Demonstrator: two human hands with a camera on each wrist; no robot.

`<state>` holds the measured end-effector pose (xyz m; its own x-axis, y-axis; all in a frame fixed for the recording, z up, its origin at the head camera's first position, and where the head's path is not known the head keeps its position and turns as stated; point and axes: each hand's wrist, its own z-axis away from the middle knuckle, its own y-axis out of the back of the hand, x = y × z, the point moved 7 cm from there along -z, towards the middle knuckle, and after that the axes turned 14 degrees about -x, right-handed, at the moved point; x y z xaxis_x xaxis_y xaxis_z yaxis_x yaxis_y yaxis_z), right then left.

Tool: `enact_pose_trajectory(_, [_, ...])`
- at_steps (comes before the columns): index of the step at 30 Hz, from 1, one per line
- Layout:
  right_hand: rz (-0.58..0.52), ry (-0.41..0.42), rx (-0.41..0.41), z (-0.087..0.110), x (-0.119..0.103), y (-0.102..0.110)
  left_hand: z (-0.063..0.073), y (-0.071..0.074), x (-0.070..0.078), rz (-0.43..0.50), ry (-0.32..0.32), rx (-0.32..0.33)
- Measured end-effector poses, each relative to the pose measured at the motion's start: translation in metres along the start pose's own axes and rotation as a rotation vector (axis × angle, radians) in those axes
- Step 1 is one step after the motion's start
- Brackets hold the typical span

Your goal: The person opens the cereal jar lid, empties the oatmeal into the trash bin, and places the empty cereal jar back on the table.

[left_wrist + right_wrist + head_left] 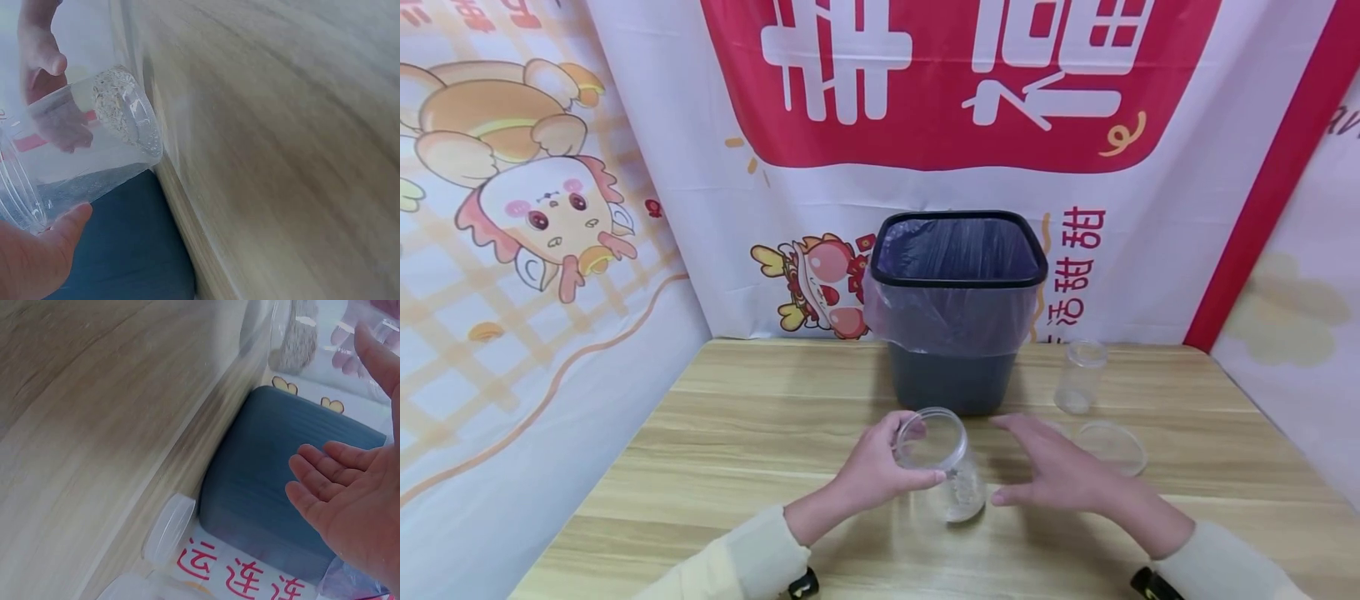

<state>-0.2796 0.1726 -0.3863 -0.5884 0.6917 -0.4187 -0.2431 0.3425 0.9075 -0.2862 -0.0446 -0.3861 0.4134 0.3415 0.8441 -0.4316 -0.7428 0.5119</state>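
My left hand (874,468) grips a clear plastic jar (964,487) near its uncovered mouth, thumb on the near side and fingers round the far side. The jar leans, its mouth tipped toward the left hand and its base low over the table. A layer of pale, flaky grains (115,103) lies at the jar's bottom in the left wrist view. To the right of the jar is my right hand (1063,467), its thumb and fingers spread and apart from it. In the right wrist view that palm (362,519) shows with nothing in it.
A dark bin (955,383) with a translucent liner stands behind the hands. Right of it is a second clear jar (1078,383), upright. A clear round lid (1112,450) lies in front of that jar, beside the right wrist. Printed cloth (655,192) hangs around the wooden table (752,400).
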Motion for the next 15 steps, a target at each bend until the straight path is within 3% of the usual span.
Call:
enact_pose_trajectory(9, [-0.022,0.018,-0.011,-0.006,-0.01,-0.004,-0.002,-0.01,-0.008,0.218,0.015,-0.031])
enact_pose_trajectory(15, [-0.048,0.034,-0.012,-0.009,-0.012,-0.006,-0.003,-0.016,-0.011,0.302,0.006,-0.034])
